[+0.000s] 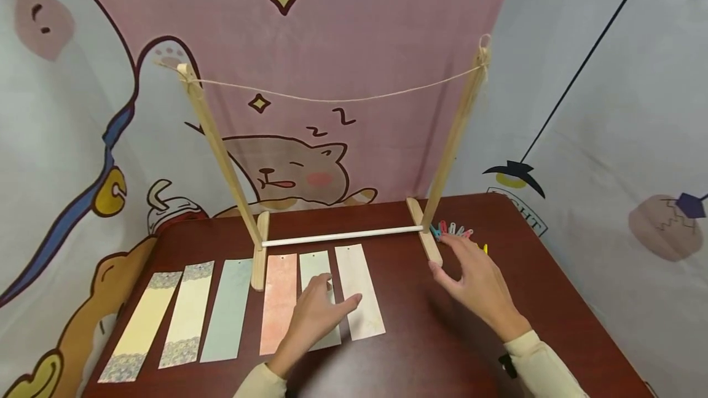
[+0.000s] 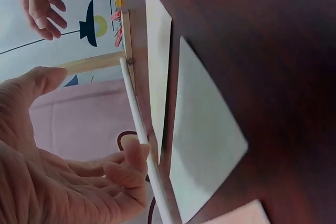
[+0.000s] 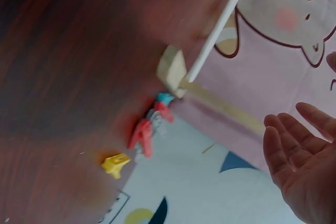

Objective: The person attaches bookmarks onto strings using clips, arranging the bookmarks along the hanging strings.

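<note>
Above the paper strips hovers my left hand [image 1: 318, 315], its fingers loosely bent and thumb held apart, nothing in its grasp. Beneath it lie a pale green strip [image 1: 315, 263] and a white strip [image 1: 356, 287], each with a small hole at the top. A pink strip [image 1: 279, 300] lies just left of them. My right hand [image 1: 481, 281] is held over the table near the right foot of the wooden stand, thumb and fingers spread, holding nothing. Close to its fingertips in the head view are small colored clips [image 1: 453, 230]; a yellow clip [image 3: 115, 165] shows in the right wrist view.
The wooden stand has two posts [image 1: 453, 134], a white crossbar [image 1: 343, 236] and a sagging string [image 1: 332, 101] between the post tops. Further left lie a blue-green strip [image 1: 227, 312] and two cream-yellow strips with patterned ends [image 1: 185, 318]. A printed cloth [image 1: 359, 29] hangs behind the table.
</note>
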`<state>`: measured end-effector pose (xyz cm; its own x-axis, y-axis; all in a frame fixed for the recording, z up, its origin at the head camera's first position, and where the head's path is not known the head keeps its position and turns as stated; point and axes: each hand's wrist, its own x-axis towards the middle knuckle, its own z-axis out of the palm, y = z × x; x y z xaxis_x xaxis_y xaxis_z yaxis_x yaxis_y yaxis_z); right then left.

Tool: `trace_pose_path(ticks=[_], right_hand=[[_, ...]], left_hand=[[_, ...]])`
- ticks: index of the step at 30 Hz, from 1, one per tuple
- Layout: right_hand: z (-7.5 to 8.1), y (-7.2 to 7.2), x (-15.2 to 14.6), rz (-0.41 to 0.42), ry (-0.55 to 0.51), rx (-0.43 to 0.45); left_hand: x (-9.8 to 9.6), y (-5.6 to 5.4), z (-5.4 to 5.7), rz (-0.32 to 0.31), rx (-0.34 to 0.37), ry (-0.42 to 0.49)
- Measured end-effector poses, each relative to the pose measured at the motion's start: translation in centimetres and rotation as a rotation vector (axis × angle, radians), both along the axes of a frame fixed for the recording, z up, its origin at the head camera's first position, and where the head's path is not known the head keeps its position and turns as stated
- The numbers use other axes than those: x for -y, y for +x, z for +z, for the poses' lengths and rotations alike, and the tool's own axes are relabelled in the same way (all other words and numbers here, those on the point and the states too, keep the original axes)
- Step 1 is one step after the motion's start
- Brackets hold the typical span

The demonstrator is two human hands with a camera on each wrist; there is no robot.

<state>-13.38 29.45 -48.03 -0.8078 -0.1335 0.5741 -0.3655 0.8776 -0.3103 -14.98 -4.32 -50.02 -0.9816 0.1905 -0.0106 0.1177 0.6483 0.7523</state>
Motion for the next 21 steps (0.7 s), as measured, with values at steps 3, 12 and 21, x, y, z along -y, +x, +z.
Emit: trace_pose_path(ticks=[3, 12, 21], right_hand=[[-0.3, -0.2, -0.9, -0.023, -0.021, 0.015], [-2.6, -0.2, -2.9, -0.147, -0.097, 0.156], [-3.6, -0.8, -3.7, -0.226, -0.106, 0.262]], left_hand=[[-0.8, 0.0, -0.1, -0.002, -0.009, 0.022], [-1.9, 0.2, -0.9, 0.026, 0.006, 0.01], [-2.3, -0.1, -1.8, 0.088, 0.041, 0.012]])
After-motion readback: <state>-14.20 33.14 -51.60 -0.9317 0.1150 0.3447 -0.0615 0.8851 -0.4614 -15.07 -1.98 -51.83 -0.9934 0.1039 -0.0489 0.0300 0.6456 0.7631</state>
